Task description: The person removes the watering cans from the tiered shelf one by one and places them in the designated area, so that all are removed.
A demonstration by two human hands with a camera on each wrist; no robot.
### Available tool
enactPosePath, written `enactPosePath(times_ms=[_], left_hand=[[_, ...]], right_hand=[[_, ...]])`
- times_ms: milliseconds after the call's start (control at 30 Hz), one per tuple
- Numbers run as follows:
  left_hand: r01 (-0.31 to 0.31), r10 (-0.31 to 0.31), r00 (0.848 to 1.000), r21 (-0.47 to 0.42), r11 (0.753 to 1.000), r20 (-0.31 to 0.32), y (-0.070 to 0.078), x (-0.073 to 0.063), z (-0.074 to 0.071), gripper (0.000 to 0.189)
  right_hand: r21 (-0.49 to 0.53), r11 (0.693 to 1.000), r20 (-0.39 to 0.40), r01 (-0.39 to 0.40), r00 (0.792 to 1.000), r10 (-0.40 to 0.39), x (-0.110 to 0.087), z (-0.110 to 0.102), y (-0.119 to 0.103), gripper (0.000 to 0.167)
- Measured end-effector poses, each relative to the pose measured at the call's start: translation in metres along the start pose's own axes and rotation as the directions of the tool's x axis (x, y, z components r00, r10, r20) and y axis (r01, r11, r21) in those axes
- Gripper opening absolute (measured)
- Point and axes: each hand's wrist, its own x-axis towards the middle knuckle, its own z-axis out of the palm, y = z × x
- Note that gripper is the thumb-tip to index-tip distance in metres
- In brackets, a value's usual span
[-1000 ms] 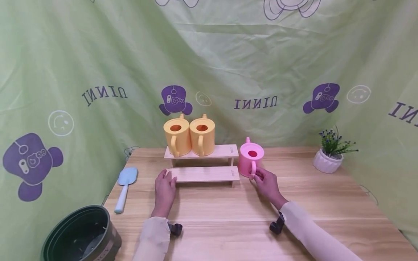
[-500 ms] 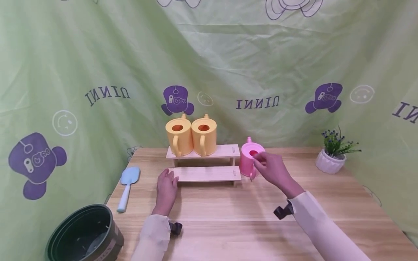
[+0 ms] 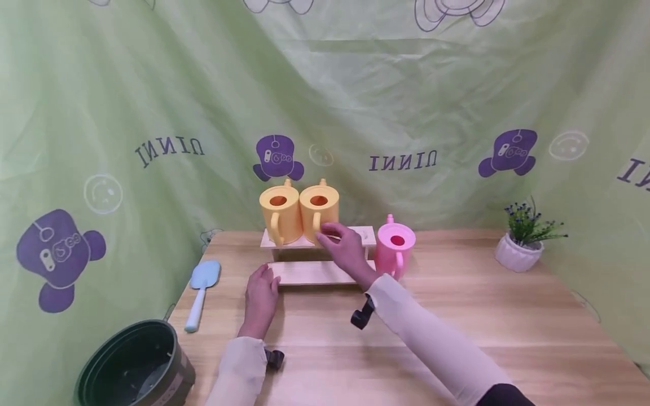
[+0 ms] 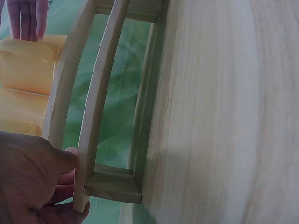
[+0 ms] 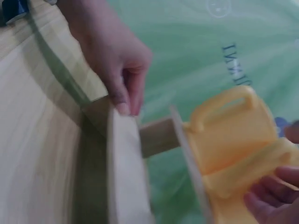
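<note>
Two yellow watering cans stand side by side on the upper step of a small wooden stand [image 3: 369, 234]: a left can [image 3: 289, 225] and a right can [image 3: 327, 211], handles facing me. My right hand [image 3: 349, 251] reaches over the stand, its fingertips right at the right can's handle. In the right wrist view its thumb and fingers [image 5: 268, 191] are spread apart beside that handle. My left hand [image 3: 261, 299] pinches the left end of the lower step [image 3: 307, 273], thumb on one face and fingers on the other, as the left wrist view shows.
A pink watering can [image 3: 388, 242] stands on the table [image 3: 482, 316] just right of the stand. A blue toy shovel [image 3: 200, 304] lies at left, a dark green bucket [image 3: 183, 361] at front left. A white pot [image 3: 518, 256] with a flowering plant stands at back right.
My right hand has left the pink watering can's handle, risen, and moved left to the right yellow can. My left hand has stayed at the lower step's left end.
</note>
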Motion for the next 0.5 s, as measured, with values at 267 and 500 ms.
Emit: enactPosePath(times_ms=[267,500], left_hand=[[-0.038,0.038,0.999,-0.012,0.999,-0.023,-0.005,-0.004,0.005,0.021],[-0.004,0.005,1.000,-0.014,1.000,0.027,0.000,0.004,0.006,0.025]], right_hand=[[-0.046,0.998,-0.030,0.041,0.999,-0.042,0.006,0.012,0.008,0.028],[-0.033,0.993,-0.024,0.115,0.993,-0.116,0.002,-0.016,0.007,0.023]])
